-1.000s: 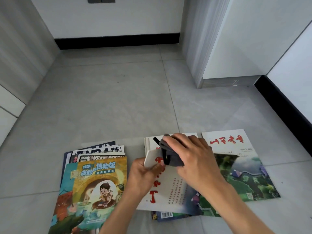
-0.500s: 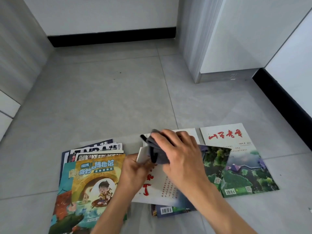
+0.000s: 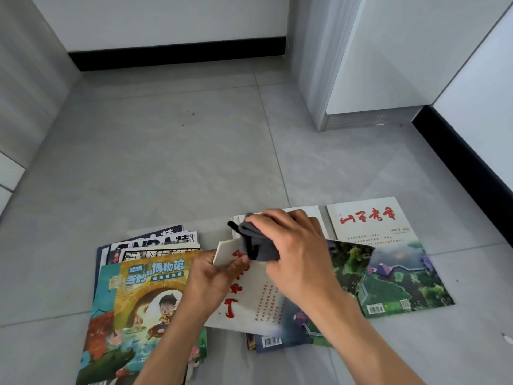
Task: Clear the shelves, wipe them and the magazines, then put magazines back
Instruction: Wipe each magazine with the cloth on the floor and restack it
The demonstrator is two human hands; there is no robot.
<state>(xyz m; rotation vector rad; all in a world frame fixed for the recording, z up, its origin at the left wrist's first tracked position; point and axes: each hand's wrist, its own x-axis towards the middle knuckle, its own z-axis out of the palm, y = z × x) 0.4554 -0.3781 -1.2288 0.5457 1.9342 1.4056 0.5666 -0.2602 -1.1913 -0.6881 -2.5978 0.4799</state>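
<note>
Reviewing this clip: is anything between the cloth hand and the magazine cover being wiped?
Nothing visible. The right hand presses the grey cloth directly onto the white magazine with red characters, while the left hand pinches its upper-left corner, beside the wiping area rather than under it.

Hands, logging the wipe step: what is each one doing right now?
Left hand: pinches the white red-lettered magazine.
Right hand: grips the dark grey cloth.

Right hand (image 3: pixel 294 254) presses grey cloth (image 3: pixel 256 244) on magazine (image 3: pixel 249 295); left hand (image 3: pixel 211 276) pinches its corner.
</note>
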